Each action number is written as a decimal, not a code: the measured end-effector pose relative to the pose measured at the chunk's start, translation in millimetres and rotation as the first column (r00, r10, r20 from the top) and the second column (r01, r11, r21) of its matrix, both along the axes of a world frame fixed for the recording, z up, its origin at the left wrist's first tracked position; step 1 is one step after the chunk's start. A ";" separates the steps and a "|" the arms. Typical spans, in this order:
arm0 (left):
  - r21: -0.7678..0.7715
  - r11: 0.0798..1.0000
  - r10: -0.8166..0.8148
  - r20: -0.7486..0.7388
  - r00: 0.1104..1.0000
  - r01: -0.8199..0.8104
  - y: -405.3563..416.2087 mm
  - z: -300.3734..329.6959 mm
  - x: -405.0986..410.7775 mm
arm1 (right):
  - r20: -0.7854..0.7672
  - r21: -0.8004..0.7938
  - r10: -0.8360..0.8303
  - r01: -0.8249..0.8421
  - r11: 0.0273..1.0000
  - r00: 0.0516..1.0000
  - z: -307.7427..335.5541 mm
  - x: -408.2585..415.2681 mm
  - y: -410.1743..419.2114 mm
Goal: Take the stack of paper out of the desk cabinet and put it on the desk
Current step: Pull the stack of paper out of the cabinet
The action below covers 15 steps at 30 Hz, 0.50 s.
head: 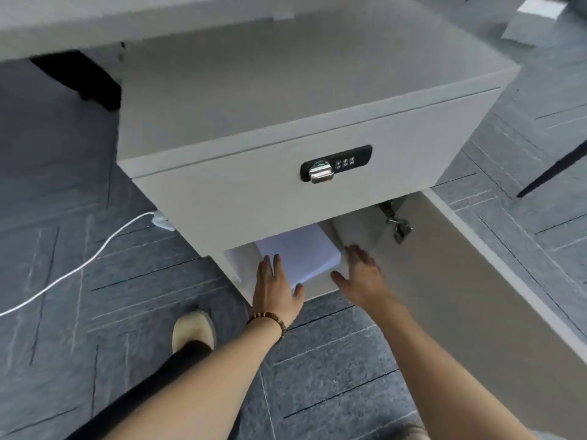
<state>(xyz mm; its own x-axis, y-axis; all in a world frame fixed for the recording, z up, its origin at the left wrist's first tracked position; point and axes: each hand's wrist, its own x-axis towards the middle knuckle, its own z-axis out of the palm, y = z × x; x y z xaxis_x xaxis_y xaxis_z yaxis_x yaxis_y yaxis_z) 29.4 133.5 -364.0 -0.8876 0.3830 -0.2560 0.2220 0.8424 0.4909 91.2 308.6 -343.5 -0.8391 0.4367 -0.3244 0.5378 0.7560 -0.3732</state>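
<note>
Low in the centre of the frame, the thick white stack of paper lies flat on the floor of the pale grey desk cabinet, in its open lower compartment, with nothing else visible beside it there. The cabinet's beige door stands swung out toward the lower right. Above the opening, the closed drawer front carries a black combination lock with a chrome latch.

The left hand, with a brown beaded bracelet at the wrist, rests with spread, uncurled fingers at the stack's near left corner. The right hand sits open-fingered just beside the stack's right edge; neither grips anything yet.

The likely trouble is the loose sheets: lifting from one side alone could let the stack fan or slide apart. The low drawer front could also catch knuckles or top sheets during withdrawal. The white desk edge waits at the upper left.
</note>
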 end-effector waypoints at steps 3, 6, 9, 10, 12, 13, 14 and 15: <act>-0.009 1.000 -0.005 -0.004 1.000 0.005 8.7 -26.9 -7.3 | 0.032 -0.034 0.016 -0.015 0.999 0.999 -27.4 -14.8 7.1; -0.022 0.999 0.036 0.021 0.999 -0.036 13.3 -58.8 -14.2 | 0.066 -0.053 0.049 -0.045 0.998 0.997 -59.5 -29.4 17.7; -0.023 0.997 0.078 0.048 0.996 -0.077 13.2 -80.9 -18.8 | 0.090 -0.058 0.051 -0.046 0.997 0.995 -80.6 -39.6 25.1; -0.021 0.996 0.087 0.057 0.995 -0.086 13.0 -86.9 -20.7 | 0.099 -0.058 0.050 -0.044 0.997 0.994 -86.2 -42.6 26.9; -0.022 0.995 0.095 0.078 0.992 -0.094 12.4 -98.2 -25.5 | 0.116 -0.071 0.057 -0.049 0.996 0.992 -95.5 -48.7 30.7; -0.024 0.995 0.095 0.087 0.992 -0.093 11.7 -104.2 -27.7 | 0.118 -0.080 0.062 -0.052 0.995 0.991 -101.7 -51.9 33.0; -0.027 0.995 0.094 0.102 0.990 -0.092 10.9 -109.0 -29.4 | 0.112 -0.083 0.067 -0.058 0.995 0.991 -105.9 -55.3 34.4; -0.032 0.995 0.094 0.119 0.988 -0.091 10.1 -113.1 -30.9 | 0.100 -0.082 0.071 -0.063 0.995 0.992 -110.9 -58.6 35.8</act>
<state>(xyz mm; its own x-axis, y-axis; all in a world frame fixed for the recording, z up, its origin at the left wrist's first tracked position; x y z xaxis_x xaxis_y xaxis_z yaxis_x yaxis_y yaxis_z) -1.5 143.7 -477.1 -0.8808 0.2924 -0.3724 0.0831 0.8698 0.4864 32.6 344.3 -454.4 -0.8262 0.3504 -0.4412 0.5254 0.7620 -0.3785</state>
